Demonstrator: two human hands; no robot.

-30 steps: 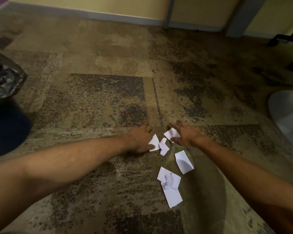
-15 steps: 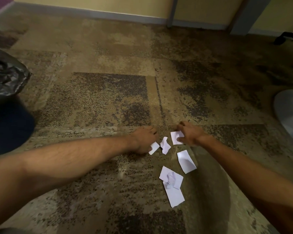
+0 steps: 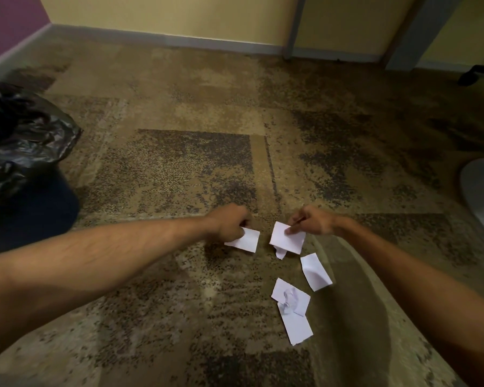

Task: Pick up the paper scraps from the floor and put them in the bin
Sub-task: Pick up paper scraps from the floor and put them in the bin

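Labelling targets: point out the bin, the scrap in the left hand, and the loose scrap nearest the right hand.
bin (image 3: pixel 25 213), head view, dark side wall.
scrap in left hand (image 3: pixel 246 240), head view, flat middle.
loose scrap (image 3: pixel 315 271), head view, centre.

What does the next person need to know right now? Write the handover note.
Left hand: pinching one paper scrap, lifted just off the carpet.
Right hand: pinching a second scrap, possibly two pieces together.
Still on the floor: one loose scrap near the right forearm, and an overlapping pile closer to the person.
Bin, lined with a black bag, stands at far left.
Done: nothing seen binned yet. Left: drop the held scraps in the bin, then collect the rest.
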